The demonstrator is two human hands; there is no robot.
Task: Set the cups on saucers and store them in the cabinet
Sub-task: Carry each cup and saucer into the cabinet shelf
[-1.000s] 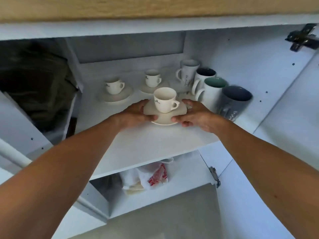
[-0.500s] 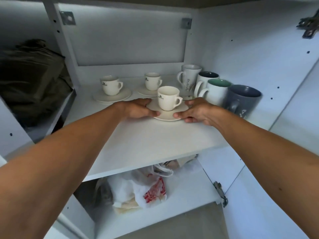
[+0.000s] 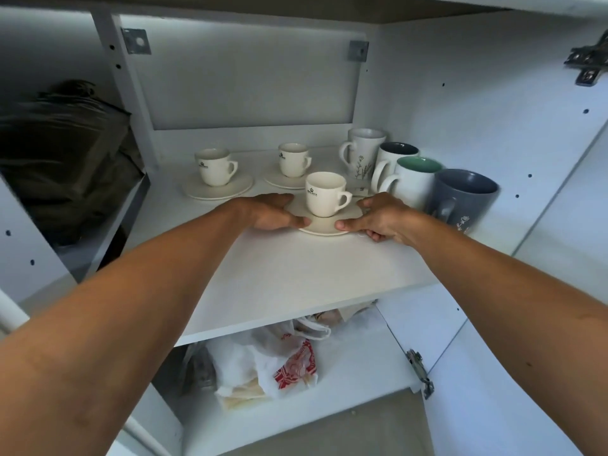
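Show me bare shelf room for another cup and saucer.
Bare: front strip of the shelf nearer than the held saucer, and the left patch before the rear-left saucer. Crowded: right side, four mugs in a row.

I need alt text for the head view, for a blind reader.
The left hand and right hand hold a saucer by its rim, a cup on it, on a white cabinet shelf. Two more cups on saucers stand behind; four mugs line the right.
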